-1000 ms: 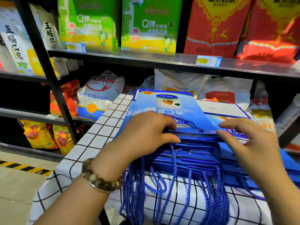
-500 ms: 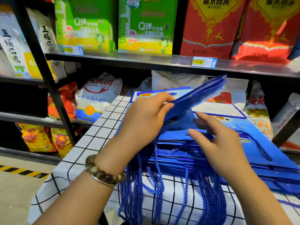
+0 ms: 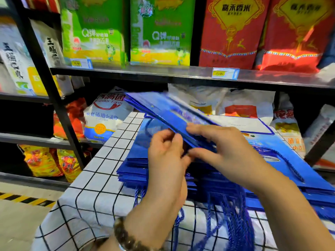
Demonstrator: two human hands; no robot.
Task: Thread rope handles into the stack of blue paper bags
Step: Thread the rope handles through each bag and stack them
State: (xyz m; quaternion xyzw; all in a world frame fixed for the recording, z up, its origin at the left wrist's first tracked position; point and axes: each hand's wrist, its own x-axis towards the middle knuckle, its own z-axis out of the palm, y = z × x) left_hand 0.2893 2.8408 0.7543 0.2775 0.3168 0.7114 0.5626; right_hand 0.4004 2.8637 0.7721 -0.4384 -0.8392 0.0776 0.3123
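Observation:
A stack of flat blue paper bags lies on a table with a white black-checked cloth. Blue rope handles hang from the stack over the near edge. One blue bag is lifted off the stack and tilted, its far end up to the left. My right hand grips its near edge, thumb under, fingers on top. My left hand, with a bead bracelet on the wrist, pinches at the same near edge. Another blue bag with a rope handle lies to the right.
Black metal shelves stand right behind the table, holding green and red rice bags above and white flour sacks at table height. A shelf post rises at the left. The floor with a yellow-black stripe is at lower left.
The top bag was lifted off the stack by my left hand, then swung over to the left; my right hand has now taken its near edge and my left hand has dropped back to that edge.

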